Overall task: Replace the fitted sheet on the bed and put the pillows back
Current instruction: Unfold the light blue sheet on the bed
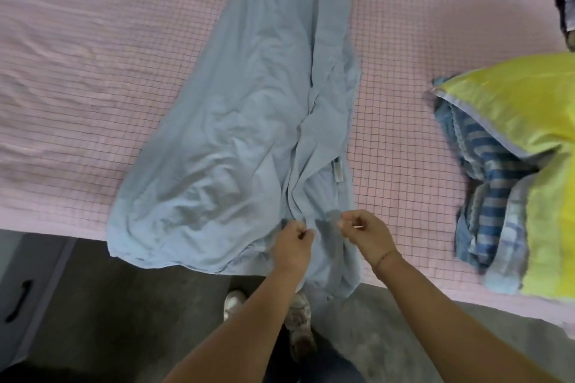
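Left hand (294, 247) and right hand (367, 235) both fisted on blue fitted sheet (249, 121), bunched lengthwise ahead of them across pink bed (93, 71), yellow pillow (525, 121) far right of right hand

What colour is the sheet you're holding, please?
Plain light blue sheet, seen in the head view.

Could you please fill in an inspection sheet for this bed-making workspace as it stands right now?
Surface: pink gridded mattress cover, mostly bare.
Job's things: light blue sheet lying bunched in a long strip across the bed, near end hanging over the edge; not spread or fitted.
Clutter: yellow pillow atop blue striped bedding at the right side.
Grippers: left hand and right hand both closed on the sheet's near end.
Cables: nothing seen.
Surroundings: grey floor, person's shoes, a grey cabinet with black handle at left.
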Action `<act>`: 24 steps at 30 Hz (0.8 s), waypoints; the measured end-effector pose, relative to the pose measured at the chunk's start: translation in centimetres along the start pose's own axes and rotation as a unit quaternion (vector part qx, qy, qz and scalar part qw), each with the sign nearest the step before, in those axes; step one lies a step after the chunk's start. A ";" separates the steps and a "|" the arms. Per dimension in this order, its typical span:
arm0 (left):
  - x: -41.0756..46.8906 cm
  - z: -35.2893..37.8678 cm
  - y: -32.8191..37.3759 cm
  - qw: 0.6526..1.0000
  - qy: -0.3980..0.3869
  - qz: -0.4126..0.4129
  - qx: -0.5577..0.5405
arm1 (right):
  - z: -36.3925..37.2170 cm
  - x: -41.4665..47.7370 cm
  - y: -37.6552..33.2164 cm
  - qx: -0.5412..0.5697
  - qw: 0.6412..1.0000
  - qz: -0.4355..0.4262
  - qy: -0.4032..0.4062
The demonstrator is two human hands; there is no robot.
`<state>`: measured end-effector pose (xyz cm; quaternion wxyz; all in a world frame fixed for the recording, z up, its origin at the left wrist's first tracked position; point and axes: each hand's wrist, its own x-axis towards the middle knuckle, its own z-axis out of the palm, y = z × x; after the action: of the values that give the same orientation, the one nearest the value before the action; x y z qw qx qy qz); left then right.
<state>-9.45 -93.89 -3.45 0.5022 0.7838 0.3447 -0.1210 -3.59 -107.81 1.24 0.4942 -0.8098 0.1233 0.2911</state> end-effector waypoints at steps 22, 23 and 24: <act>-6.5 -34.6 4.3 0.993 0.102 0.018 -0.065 | 11.5 5.1 -28.4 -0.456 0.778 -0.384 -0.199; -6.5 -36.2 3.9 0.994 0.098 0.014 -0.046 | 12.6 5.0 -29.5 -0.428 0.792 -0.389 -0.196; -6.5 -37.6 3.5 0.995 0.097 0.010 -0.031 | 13.6 4.8 -30.6 -0.399 0.806 -0.389 -0.199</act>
<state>-17.78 -64.82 20.02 0.4919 0.7790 0.3879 -0.0282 10.39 -80.84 16.05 0.2128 -0.8402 -0.4301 0.2524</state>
